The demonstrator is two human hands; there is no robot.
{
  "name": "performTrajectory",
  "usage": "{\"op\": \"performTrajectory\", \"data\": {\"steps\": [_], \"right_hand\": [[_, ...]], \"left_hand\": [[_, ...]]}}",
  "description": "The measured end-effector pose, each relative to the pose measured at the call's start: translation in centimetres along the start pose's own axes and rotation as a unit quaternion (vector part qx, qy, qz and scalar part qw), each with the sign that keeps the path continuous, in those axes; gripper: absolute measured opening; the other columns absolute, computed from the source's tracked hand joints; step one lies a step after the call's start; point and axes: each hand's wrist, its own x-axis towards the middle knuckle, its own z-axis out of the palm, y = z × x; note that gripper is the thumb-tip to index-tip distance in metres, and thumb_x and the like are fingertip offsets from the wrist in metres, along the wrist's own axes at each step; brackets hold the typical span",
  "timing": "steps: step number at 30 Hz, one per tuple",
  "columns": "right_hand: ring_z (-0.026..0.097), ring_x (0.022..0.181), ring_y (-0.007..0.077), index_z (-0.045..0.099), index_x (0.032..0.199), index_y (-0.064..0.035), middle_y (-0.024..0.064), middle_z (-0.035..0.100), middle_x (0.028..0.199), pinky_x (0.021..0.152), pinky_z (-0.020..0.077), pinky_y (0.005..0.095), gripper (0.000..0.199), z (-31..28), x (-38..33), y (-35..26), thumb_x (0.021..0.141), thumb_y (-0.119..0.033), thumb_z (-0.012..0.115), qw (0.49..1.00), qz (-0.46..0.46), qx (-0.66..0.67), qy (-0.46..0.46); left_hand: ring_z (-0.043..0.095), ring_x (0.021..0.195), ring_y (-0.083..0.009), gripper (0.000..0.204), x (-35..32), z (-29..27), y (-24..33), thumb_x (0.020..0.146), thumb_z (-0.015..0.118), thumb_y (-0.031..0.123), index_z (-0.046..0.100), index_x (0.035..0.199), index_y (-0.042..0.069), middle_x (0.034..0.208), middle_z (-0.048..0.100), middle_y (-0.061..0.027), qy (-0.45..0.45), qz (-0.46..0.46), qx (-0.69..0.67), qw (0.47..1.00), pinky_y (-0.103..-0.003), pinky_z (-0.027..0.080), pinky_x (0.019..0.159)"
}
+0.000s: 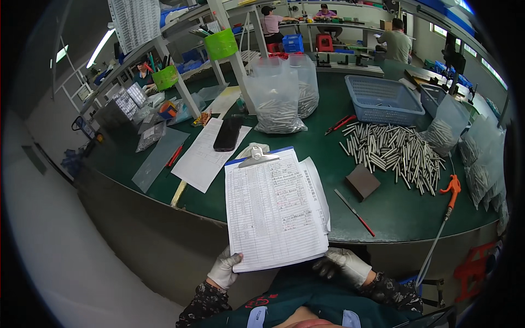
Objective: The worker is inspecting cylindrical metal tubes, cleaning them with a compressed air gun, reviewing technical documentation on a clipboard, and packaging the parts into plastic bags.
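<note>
A clipboard with a blue top edge and metal clip holds printed, handwritten sheets. It leans out over the table's front edge, tilted toward me. My left hand, in a pale glove with a dark thumb tip, is closed on its lower left corner, thumb on the paper. By the lower right corner is my gloved right hand, its dark fingertips blurred and loosely apart; nothing shows in them. Other papers stick out at the clipboard's right side.
On the green table lie many metal pins, a brown block, a red-handled file, pliers and a phone. A blue basket, bags of pins and an orange air gun stand around. Co-workers sit farther back.
</note>
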Motion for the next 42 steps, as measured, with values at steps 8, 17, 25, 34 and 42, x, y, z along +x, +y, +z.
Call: {"op": "performTrajectory", "data": {"steps": [8,17,25,34,42], "right_hand": [[0.061,0.082,0.0155,0.051,0.112,0.0041,0.0127,0.063,0.098,0.069,0.0487,0.024,0.042,-0.2,-2.4,-1.1,0.09,-0.031,0.051,0.995,-0.052,0.058,-0.066],[0.058,0.065,0.0179,0.061,0.084,0.0031,0.0115,0.06,0.07,0.061,0.0447,0.0285,0.016,0.4,-2.2,-4.1,0.075,-0.01,0.059,0.898,-0.297,-0.285,0.155],[0.054,0.059,0.0294,0.058,0.077,-0.0014,0.012,0.053,0.063,0.054,0.0418,0.0375,0.01,0.1,0.8,-4.8,0.068,-0.006,0.06,0.711,-0.404,-0.511,0.265],[0.051,0.057,0.0279,0.057,0.079,-0.0034,0.01,0.051,0.066,0.053,0.0399,0.038,0.015,0.8,2.3,-4.2,0.065,-0.005,0.061,0.677,-0.388,-0.549,0.301],[0.053,0.06,0.0269,0.061,0.079,-0.0102,0.0061,0.053,0.065,0.059,0.0417,0.0388,0.03,2.5,3.4,-5.3,0.05,-0.014,0.068,0.638,-0.336,-0.545,0.428]], "left_hand": [[0.052,0.107,-0.0218,0.054,-1.8,0.2,1.6,0.077,0.062,0.004,0.039,0.126,-0.001,0.117,0.054,-0.012,-0.034,0.12,-0.098,0.987,-0.035,0.042,0.094],[0.055,0.104,-0.0248,0.045,0.5,-4.1,12.6,0.082,0.058,0.011,0.042,0.122,-0.002,0.117,0.053,-0.0149,0.013,0.34,-0.105,0.934,-0.036,0.048,0.086],[0.059,0.087,-0.0214,0.028,8.7,-9.0,23.4,0.082,0.055,0.013,0.051,0.108,0.003,0.102,0.058,-0.0089,0.249,0.403,-0.036,0.88,-0.034,0.053,0.067],[0.058,0.085,-0.0229,0.025,20.6,-13.5,28.2,0.082,0.055,0.011,0.05,0.105,0.003,0.099,0.056,-0.0105,0.31,0.408,-0.115,0.851,-0.032,0.054,0.062],[0.057,0.086,-0.0254,0.029,25.6,-17.8,28.6,0.082,0.057,0.014,0.049,0.108,0.005,0.101,0.055,-0.0103,0.325,0.319,-0.076,0.887,-0.032,0.05,0.067]]}}
